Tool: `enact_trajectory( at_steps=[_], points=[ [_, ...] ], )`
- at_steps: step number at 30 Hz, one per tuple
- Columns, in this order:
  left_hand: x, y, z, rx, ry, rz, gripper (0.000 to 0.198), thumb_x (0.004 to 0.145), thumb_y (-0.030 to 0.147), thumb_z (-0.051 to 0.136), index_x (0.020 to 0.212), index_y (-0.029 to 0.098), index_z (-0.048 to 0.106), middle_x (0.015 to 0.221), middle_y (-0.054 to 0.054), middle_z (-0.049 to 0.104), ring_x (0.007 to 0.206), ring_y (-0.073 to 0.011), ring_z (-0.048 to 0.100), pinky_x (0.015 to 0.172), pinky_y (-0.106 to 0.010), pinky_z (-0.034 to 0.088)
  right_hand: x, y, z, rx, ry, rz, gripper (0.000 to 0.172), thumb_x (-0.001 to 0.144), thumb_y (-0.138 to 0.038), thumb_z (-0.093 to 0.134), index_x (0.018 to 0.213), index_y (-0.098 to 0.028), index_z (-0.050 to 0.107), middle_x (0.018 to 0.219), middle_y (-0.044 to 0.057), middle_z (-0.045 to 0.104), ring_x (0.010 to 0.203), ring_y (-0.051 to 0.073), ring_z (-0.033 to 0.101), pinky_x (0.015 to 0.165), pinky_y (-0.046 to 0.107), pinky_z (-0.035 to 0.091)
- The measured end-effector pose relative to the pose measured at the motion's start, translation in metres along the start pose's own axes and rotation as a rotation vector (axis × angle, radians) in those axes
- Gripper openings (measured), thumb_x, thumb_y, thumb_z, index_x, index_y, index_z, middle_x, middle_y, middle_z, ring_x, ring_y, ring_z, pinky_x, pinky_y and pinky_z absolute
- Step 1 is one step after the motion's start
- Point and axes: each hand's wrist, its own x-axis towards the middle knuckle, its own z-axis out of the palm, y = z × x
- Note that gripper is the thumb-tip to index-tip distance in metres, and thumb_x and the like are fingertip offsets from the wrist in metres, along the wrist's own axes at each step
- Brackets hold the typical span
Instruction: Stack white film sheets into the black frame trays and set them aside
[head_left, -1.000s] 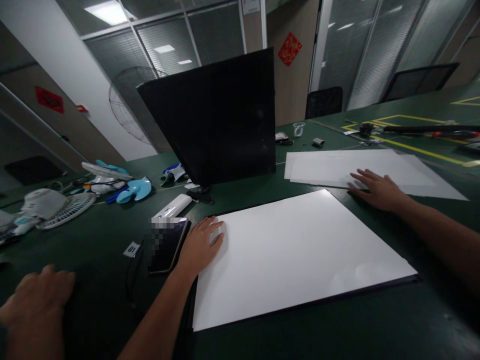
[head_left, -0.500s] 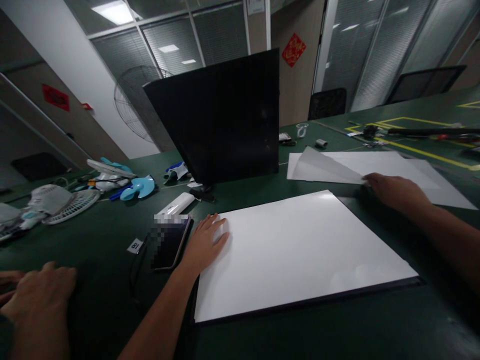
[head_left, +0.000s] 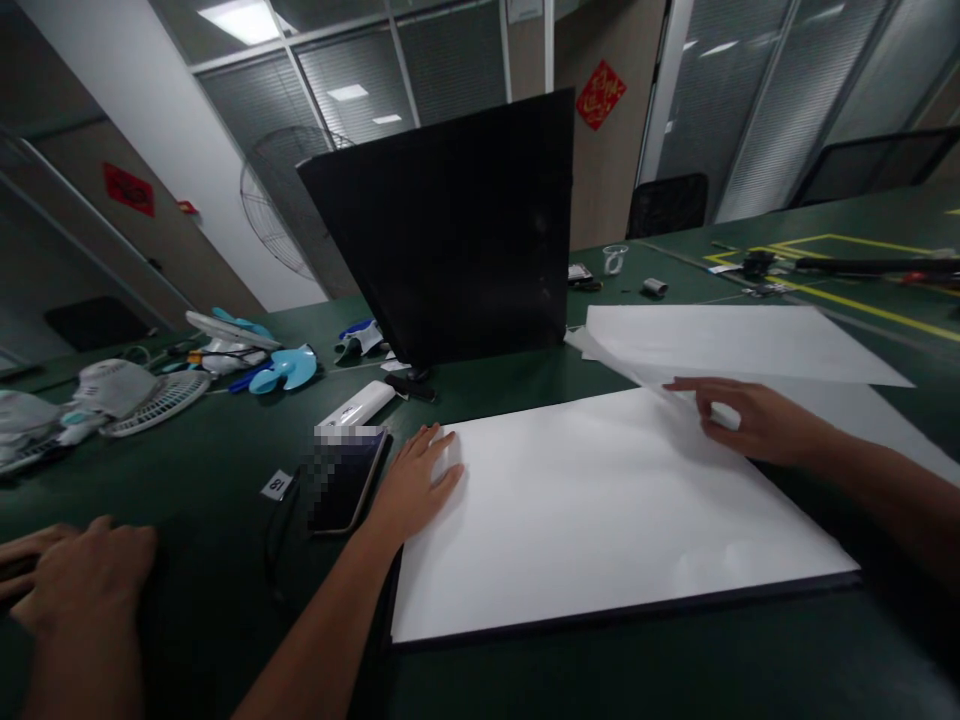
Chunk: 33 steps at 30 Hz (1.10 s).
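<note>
A white, slightly glossy rectangular board with a dark edge lies on the green table in front of me. My left hand rests on its left edge, fingers spread and holding nothing. Over the board's far right corner, my right hand pinches the corner of a white sheet of paper between thumb and fingers. The sheet bends up from the paper behind it. More white paper lies beyond the right hand, partly covered by my forearm.
Left of the board are a phone, a white stick-shaped device and a numbered tag. A black monitor-like panel stands behind. Fan parts lie farther left. Another person's hands rest at lower left.
My right hand has moved left and nearer to me, drawing the paper's corner over to the board's far right corner. My left hand stays on the board's left edge.
</note>
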Motion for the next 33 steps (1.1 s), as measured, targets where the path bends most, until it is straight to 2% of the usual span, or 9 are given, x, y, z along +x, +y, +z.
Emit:
enact_trajectory(
  at_steps=[3,6,11,15,18,23,27,30,33],
  points=[
    [0.000,-0.001,0.001,-0.010,0.020,-0.004,0.056,0.104,0.047,0.051,0.152,0.018,0.058,0.165,-0.015,0.047,0.156,-0.0338,0.039,0.129,-0.055,0.031,-0.005,-0.031,0.008,0.126,-0.109,-0.185,0.055,0.090,-0.039,0.057,0.144,-0.042,0.061,0.154,-0.005,0.059,0.130,0.032,0.065,0.102,0.052,0.058],
    [0.000,-0.002,0.002,-0.033,0.055,-0.001,0.051,0.106,0.047,0.048,0.148,0.021,0.062,0.162,-0.013,0.051,0.153,-0.0319,0.043,0.128,-0.054,0.034,-0.008,-0.067,0.002,0.199,-0.207,-0.252,0.058,0.089,-0.044,0.061,0.146,-0.053,0.057,0.154,-0.011,0.058,0.132,0.033,0.063,0.099,0.057,0.059],
    [0.001,-0.005,0.005,-0.091,0.096,0.018,0.057,0.110,0.052,0.036,0.147,0.018,0.062,0.160,-0.015,0.054,0.153,-0.0312,0.044,0.128,-0.054,0.034,-0.013,-0.134,-0.019,0.348,-0.525,-0.329,0.027,0.095,-0.048,0.063,0.104,-0.027,0.076,0.160,0.001,0.052,0.153,0.037,0.040,0.120,0.065,0.042],
    [0.001,-0.004,0.005,-0.076,0.073,-0.015,0.063,0.102,0.057,0.054,0.151,0.017,0.056,0.163,-0.016,0.050,0.154,-0.0347,0.042,0.128,-0.057,0.033,-0.020,-0.157,-0.017,0.485,-0.523,-0.485,0.039,0.090,-0.050,0.072,0.122,-0.027,0.073,0.161,0.005,0.051,0.153,0.035,0.041,0.126,0.063,0.035],
    [0.001,-0.003,0.005,-0.061,0.070,-0.022,0.066,0.097,0.051,0.064,0.152,0.018,0.054,0.164,-0.017,0.049,0.154,-0.0358,0.041,0.128,-0.058,0.033,-0.018,-0.136,-0.011,0.454,-0.358,-0.435,0.057,0.087,-0.052,0.076,0.140,-0.036,0.066,0.162,0.003,0.050,0.151,0.037,0.043,0.122,0.066,0.039],
    [0.001,-0.008,0.005,-0.088,0.074,0.032,0.062,0.093,0.028,0.058,0.153,0.016,0.053,0.163,-0.016,0.049,0.153,-0.0345,0.043,0.128,-0.057,0.033,-0.001,-0.043,0.001,0.201,-0.009,-0.096,0.036,0.095,-0.053,0.064,0.119,-0.030,0.076,0.154,0.005,0.059,0.144,0.038,0.052,0.121,0.067,0.039],
    [0.001,-0.013,0.008,-0.120,0.091,0.050,0.071,0.083,0.014,0.053,0.155,0.014,0.051,0.163,-0.016,0.048,0.154,-0.0335,0.042,0.130,-0.055,0.031,0.002,0.012,0.011,0.295,0.028,-0.092,0.031,0.096,-0.050,0.059,0.113,-0.032,0.076,0.142,-0.002,0.069,0.134,0.033,0.062,0.117,0.062,0.043],
    [0.001,-0.015,0.011,-0.157,0.109,0.022,0.067,0.089,0.019,0.052,0.155,0.013,0.049,0.165,-0.018,0.045,0.154,-0.0337,0.041,0.130,-0.056,0.031,0.002,0.020,0.016,0.374,0.000,-0.128,0.030,0.097,-0.046,0.059,0.121,-0.037,0.074,0.146,-0.006,0.065,0.140,0.031,0.056,0.119,0.061,0.039],
    [0.002,-0.014,0.013,-0.188,0.136,-0.012,0.060,0.098,0.035,0.054,0.154,0.014,0.050,0.164,-0.019,0.046,0.154,-0.0348,0.042,0.129,-0.058,0.032,0.004,0.013,0.018,0.396,-0.040,-0.138,0.033,0.099,-0.044,0.059,0.126,-0.034,0.074,0.151,0.000,0.062,0.145,0.031,0.052,0.124,0.060,0.036]
  ],
)
